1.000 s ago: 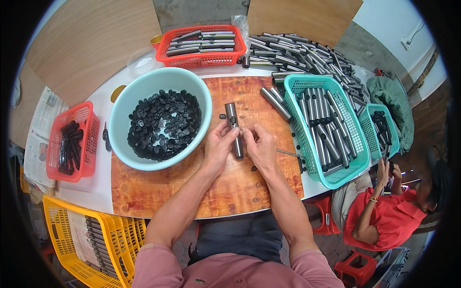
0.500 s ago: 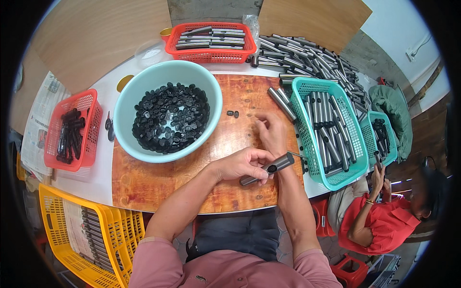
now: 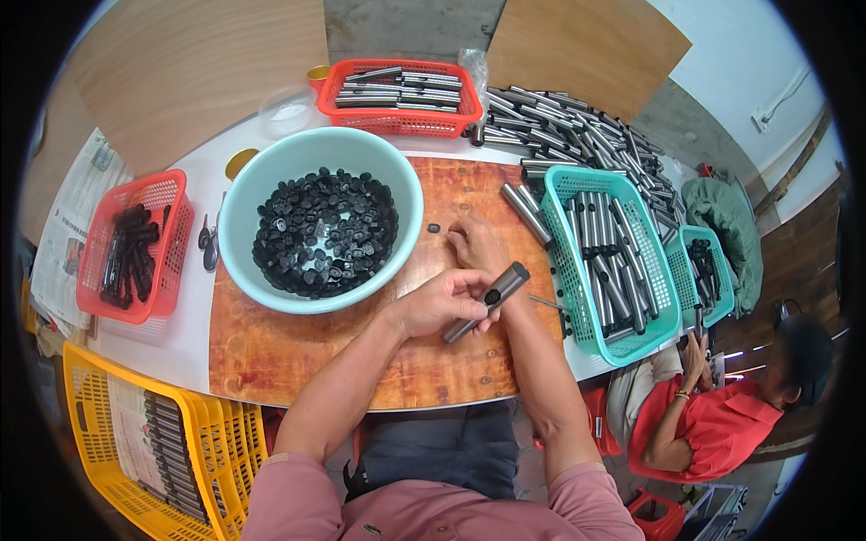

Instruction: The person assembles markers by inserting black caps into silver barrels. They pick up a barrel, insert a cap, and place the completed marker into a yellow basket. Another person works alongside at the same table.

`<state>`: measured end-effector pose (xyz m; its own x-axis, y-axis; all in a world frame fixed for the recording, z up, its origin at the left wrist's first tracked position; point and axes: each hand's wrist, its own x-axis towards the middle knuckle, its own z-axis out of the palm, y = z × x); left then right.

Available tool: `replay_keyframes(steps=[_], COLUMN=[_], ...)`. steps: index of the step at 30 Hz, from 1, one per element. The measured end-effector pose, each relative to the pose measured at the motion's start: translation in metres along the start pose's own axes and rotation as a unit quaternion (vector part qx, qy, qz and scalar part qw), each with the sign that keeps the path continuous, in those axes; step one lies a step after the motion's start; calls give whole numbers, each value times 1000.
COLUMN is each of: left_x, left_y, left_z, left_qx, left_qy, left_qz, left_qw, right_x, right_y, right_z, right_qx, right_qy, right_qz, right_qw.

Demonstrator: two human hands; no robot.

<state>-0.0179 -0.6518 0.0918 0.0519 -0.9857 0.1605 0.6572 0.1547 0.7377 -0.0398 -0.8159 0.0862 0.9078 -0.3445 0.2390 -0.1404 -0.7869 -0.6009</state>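
My left hand (image 3: 448, 302) is closed around a dark grey metal tube (image 3: 507, 284) with an oval hole in its side. The tube slants up to the right, its upper end over my right wrist. My right hand (image 3: 481, 245) is farther out over the board, with its fingers curled in and pinched. Whatever is between those fingertips is hidden. One small black oval plug (image 3: 434, 228) lies just left of them. A large pale-blue basin (image 3: 231, 216) to the left holds many similar black plugs (image 3: 325, 236).
A green basket (image 3: 667, 311) of tubes stands right, beside a tube pile (image 3: 577, 126). A thin rod (image 3: 547, 302) lies near my right wrist. Red baskets (image 3: 406, 126) (image 3: 135, 307) sit at back and left; a yellow crate (image 3: 81, 388) is lower left. A person in red (image 3: 704, 428) sits right.
My right hand has moved left to the small plugs on the board. Two plugs lay there before; one shows now. The tube in my left hand has tilted more steeply.
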Motion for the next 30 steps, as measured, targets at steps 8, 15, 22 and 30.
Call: replay_keyframes(steps=[8, 15, 22, 30], left_x=[4, 11, 10, 12], left_y=[2, 3, 0, 0], left_z=[-8, -23, -24, -23], left_qx=[-66, -70, -50, -37], left_qy=[209, 345, 370, 343], left_qz=[77, 113, 103, 98], left_qw=[973, 929, 922, 934], right_x=[-11, -17, -24, -23], right_y=[1, 11, 9, 7], right_z=[-18, -33, -25, -31], right_qx=[21, 99, 75, 53], right_qy=[-14, 36, -17, 44], right_qz=[83, 124, 49, 47], right_qw=[996, 987, 996, 997])
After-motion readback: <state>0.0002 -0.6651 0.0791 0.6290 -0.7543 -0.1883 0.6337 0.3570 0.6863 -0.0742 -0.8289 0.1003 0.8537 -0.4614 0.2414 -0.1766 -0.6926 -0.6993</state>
